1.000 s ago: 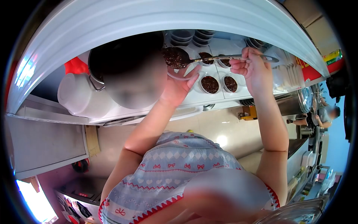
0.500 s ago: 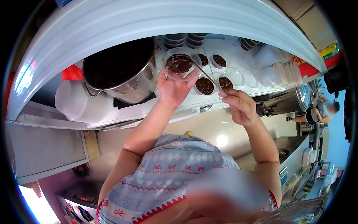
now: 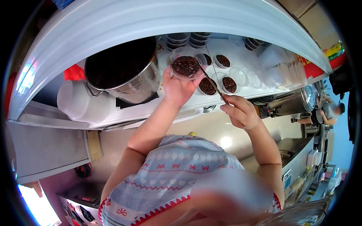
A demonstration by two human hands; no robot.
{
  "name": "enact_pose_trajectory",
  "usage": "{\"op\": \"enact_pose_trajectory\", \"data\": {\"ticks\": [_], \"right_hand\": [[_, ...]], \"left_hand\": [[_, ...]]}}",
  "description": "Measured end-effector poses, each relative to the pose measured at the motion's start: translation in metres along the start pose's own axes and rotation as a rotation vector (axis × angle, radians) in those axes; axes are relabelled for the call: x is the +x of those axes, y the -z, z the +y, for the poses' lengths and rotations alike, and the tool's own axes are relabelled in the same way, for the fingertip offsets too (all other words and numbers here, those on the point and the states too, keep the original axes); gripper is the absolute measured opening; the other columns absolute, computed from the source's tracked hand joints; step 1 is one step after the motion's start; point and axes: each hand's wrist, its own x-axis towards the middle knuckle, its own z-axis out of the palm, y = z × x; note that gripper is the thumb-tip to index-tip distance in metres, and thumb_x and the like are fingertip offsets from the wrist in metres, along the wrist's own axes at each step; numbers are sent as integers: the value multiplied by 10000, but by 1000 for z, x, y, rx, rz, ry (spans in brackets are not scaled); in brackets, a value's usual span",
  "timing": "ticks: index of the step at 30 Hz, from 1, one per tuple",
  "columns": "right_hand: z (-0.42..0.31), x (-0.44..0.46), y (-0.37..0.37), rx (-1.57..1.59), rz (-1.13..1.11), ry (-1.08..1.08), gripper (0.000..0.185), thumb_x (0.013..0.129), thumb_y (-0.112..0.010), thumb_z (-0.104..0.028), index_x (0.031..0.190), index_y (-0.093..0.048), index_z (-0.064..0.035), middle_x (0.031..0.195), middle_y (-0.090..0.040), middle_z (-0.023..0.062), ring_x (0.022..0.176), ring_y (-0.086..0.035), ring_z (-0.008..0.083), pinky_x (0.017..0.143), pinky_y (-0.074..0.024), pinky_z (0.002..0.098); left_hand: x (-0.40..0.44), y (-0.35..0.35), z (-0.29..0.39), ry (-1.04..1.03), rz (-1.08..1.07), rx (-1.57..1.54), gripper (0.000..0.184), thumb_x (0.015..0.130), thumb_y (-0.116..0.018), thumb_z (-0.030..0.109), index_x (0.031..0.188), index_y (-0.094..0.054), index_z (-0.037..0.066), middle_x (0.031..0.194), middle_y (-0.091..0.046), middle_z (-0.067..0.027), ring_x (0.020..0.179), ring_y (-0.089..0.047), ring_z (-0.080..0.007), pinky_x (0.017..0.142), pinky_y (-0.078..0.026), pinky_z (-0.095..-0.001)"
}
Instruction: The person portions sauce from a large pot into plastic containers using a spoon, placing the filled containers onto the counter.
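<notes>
My left hand (image 3: pixel 178 89) holds a round clear plastic tub (image 3: pixel 173 56) from below, over the white counter. Dark, chunky sauce (image 3: pixel 184 67) lies in it. In my right hand (image 3: pixel 243 113) is the long thin handle of a ladle (image 3: pixel 212 83), gripped between thumb and fingers. The handle slants up to the left into the held tub, where its sauce-coated head is partly hidden. Several filled tubs stand just beyond my hands, among them a near one (image 3: pixel 207 86), a right one (image 3: pixel 229 85) and a back one (image 3: pixel 222 61).
A large steel pot (image 3: pixel 139 84) of dark sauce stands left, with a white plastic container (image 3: pixel 75 100) beside it. Stacked filled tubs (image 3: pixel 178 39) are at the back. Clear empty tubs and lids (image 3: pixel 277 71) lie right. A white overhead edge (image 3: pixel 181 24) arches above. Another person (image 3: pixel 328 113) is far right.
The ladle head has lowered into the held tub, and the sauce there now looks more level. My right hand has shifted slightly down; the left still supports the tub.
</notes>
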Motion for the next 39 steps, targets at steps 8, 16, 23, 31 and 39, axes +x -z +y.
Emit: {"op": "enact_pose_trajectory", "data": {"ticks": [8, 16, 23, 31, 39], "right_hand": [[6, 3, -3, -34, -26, 29, 316, 705, -672, 40, 997, -676, -79, 1090, -642, 166, 865, -677, 290, 690, -576, 331], [4, -2, -6, -18, -41, 39, 338, 681, -716, 3, 1012, -682, -54, 1101, -633, 167, 846, -667, 273, 688, -566, 325], [-2, -10, -13, 8, -42, 53, 388, 648, -738, -17, 1032, -683, -43, 1116, -617, 185, 866, -660, 291, 696, -558, 330], [-2, -8, -14, -23, -37, 14, 349, 684, -721, -12, 1029, -686, -52, 1099, -617, 173, 862, -650, 296, 703, -552, 336], [-6, -7, -15, -10, 26, 3, 310, 709, -674, 31, 1004, -682, -65, 1091, -624, 178, 857, -667, 303, 716, -563, 338]], "left_hand": [[-1, -6, 0, -15, 121, 162, 546, 982, -287, 432, 1371, -447, 84, 1385, -503, -125, 1317, -440, -360, 1129, -341, -524], [-6, -4, 0, -25, 55, 115, 526, 977, -269, 415, 1311, -480, 68, 1375, -507, -133, 1319, -446, -321, 1128, -355, -542], [-9, -6, 0, -10, 204, 135, 512, 971, -280, 390, 1299, -496, 63, 1350, -527, -141, 1289, -475, -347, 1097, -392, -544], [-5, -6, 4, -5, 234, 88, 526, 976, -263, 403, 1310, -495, 70, 1337, -537, -157, 1278, -488, -361, 1085, -405, -539], [-9, -8, 6, 22, 211, 132, 542, 970, -264, 416, 1329, -489, 78, 1363, -523, -152, 1294, -474, -358, 1077, -413, -532]]}}
